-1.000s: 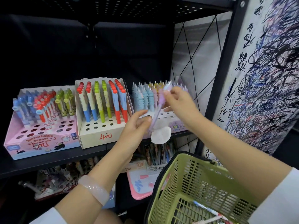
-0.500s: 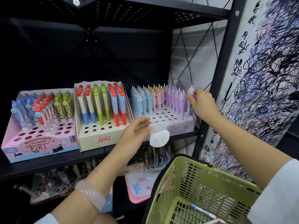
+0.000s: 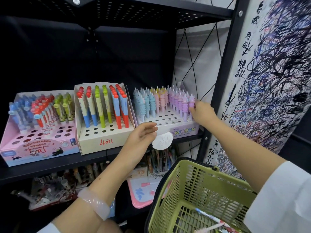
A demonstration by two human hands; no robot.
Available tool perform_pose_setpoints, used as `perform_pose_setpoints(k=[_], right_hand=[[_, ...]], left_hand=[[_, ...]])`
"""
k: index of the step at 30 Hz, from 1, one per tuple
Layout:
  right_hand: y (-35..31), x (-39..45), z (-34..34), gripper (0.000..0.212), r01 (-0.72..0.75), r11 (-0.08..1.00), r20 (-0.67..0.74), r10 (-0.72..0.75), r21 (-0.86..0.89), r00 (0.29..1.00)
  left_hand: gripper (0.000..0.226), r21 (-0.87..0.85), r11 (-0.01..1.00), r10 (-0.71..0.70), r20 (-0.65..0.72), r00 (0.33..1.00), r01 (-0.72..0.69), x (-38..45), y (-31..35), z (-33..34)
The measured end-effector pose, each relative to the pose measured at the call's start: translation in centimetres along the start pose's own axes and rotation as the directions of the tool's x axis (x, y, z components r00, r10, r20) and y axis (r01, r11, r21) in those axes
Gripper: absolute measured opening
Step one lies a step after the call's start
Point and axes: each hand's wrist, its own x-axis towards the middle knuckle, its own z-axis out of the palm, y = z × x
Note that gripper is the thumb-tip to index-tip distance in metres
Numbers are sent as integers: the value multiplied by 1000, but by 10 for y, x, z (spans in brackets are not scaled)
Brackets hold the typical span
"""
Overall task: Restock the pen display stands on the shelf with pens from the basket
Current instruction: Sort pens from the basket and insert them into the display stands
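Fingers (image 3: pixel 192 109) on purple pen (image 3: pixel 191 105) (stand's right edge)

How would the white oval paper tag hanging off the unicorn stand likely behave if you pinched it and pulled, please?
The white oval paper tag looks thin, so probably floppy and very light. Pulled, it may tear or peel off the pastel unicorn pen stand. The left hand is at its edge.

Shelf (image 3: pixel 55 167): black metal, matt; the deck above me perforated. Stands (image 3: pixel 104 142): printed card, matt, punched with round holes. Pens (image 3: pixel 116 111): smooth plastic, slight gloss; the pastel ones (image 3: pixel 178 101) ribbed, soft-looking. Basket (image 3: pixel 198 187): green moulded plastic lattice, dull sheen. My bangle (image 3: pixel 96 204): pale, translucent, polished. Sleeve (image 3: pixel 282 202): white cloth. Tag (image 3: pixel 162 142) at my left hand (image 3: pixel 143 137): white paper.
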Motion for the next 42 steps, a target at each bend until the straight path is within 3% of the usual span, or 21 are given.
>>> perform_pose_setpoints(k=[3, 8, 11, 14, 16, 18, 22, 24, 26, 27, 30, 37, 40, 42], right_hand=[[1, -9, -8, 30, 16, 999, 2, -16, 28, 1000], [13, -50, -23, 28, 175, 975, -43, -171, 140, 984], [36, -88, -11, 21, 183, 954, 98, -211, 240, 973], [80, -128, 22, 21, 171, 983, 298, -182, 62, 937], [115, -158, 49, 25, 121, 991, 480, -80, -55, 873], [152, -186, 77, 26, 72, 983, 655, 56, -167, 753], [215, -233, 119, 35, 39, 927, 780, 291, -373, 553], [233, -249, 127, 40, 31, 918, 761, 308, -395, 571], [244, -256, 135, 20, -62, 928, 705, 321, -368, 633], [246, -257, 141, 26, -107, 924, 678, 345, -368, 649], [242, -261, 170, 46, -156, 900, 686, 413, -406, 598], [235, -266, 189, 26, -155, 879, 684, 453, -452, 572], [232, -262, 183, 35, -262, 913, 686, 407, -312, 603], [228, -249, 172, 33, -399, 908, 621, 385, -124, 683]], left_hand=[[25, -14, 1000, -7, -3, 1000, 7, -2, 3, 5], [23, -8, 1000, -22, 82, 996, 23, -11, -3, 25], [24, 11, 998, -63, 178, 982, 62, -22, -22, 48], [26, 62, 991, -133, 277, 952, 120, -39, -52, 74], [26, 117, 980, -190, 347, 919, 158, -50, -75, 89], [23, 191, 963, -254, 422, 870, 189, -59, -96, 102], [22, 319, 926, -342, 478, 809, 203, -68, -119, 115], [22, 349, 915, -361, 479, 800, 204, -70, -125, 119], [23, 365, 907, -378, 479, 792, 213, -71, -129, 121], [23, 374, 902, -389, 480, 786, 218, -72, -130, 122], [23, 394, 891, -410, 490, 769, 224, -72, -134, 125], [25, 378, 880, -445, 452, 773, 286, -72, -134, 126], [24, 371, 883, -442, 454, 773, 287, -72, -132, 127], [23, 375, 881, -446, 460, 768, 287, -73, -132, 127]])
